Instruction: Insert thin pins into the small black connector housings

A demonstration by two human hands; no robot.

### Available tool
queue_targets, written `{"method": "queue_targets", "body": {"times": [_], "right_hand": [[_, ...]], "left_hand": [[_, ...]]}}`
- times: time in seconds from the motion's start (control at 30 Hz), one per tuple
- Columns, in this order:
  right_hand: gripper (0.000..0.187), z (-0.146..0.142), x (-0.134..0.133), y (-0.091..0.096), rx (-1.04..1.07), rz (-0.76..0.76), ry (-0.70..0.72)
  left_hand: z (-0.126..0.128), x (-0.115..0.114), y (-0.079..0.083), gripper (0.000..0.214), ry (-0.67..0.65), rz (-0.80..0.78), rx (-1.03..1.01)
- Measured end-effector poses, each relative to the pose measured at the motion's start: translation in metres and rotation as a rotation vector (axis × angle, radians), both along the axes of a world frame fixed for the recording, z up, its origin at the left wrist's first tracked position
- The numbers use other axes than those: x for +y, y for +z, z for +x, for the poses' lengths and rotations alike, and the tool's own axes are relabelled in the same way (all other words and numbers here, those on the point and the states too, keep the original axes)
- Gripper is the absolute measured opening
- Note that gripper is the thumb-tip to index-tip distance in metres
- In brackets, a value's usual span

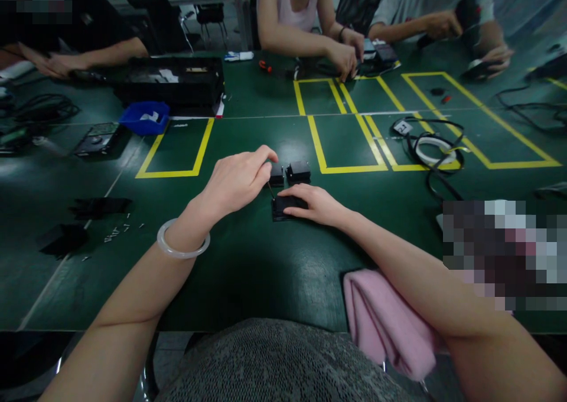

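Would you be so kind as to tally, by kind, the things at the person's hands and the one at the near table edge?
Small black parts: 3 (one at the left hand fingertips, one beside it, one under the right hand)
Pink cloth: 1
Total: 4

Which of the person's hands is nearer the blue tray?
Left. The left hand is right of the blue tray, toward the wearer; the right hand, resting on a flat black part, lies farther right beyond it.
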State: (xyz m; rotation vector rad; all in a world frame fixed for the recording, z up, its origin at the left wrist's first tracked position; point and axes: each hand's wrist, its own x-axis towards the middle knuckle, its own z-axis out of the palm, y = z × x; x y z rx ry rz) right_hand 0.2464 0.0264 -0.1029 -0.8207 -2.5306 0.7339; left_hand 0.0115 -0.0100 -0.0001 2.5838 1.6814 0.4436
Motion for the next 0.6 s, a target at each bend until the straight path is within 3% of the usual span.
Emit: {"method": "queue_targets", "body": {"times": [0.2,0.6], "right_hand": [[0.040,0.0007,0.0000,-0.0013,0.003,-0.005,-0.005],[0.041,0.0013,0.0012,-0.0023,0.016,-0.008,0.000]], "left_hand": [[-0.0022,0.0014,-0.0045,0.042,0.004,0.026,0.005],[0.0013,-0.0002,0.0012,0.037,-0.004,-0.025,0.022]]}}
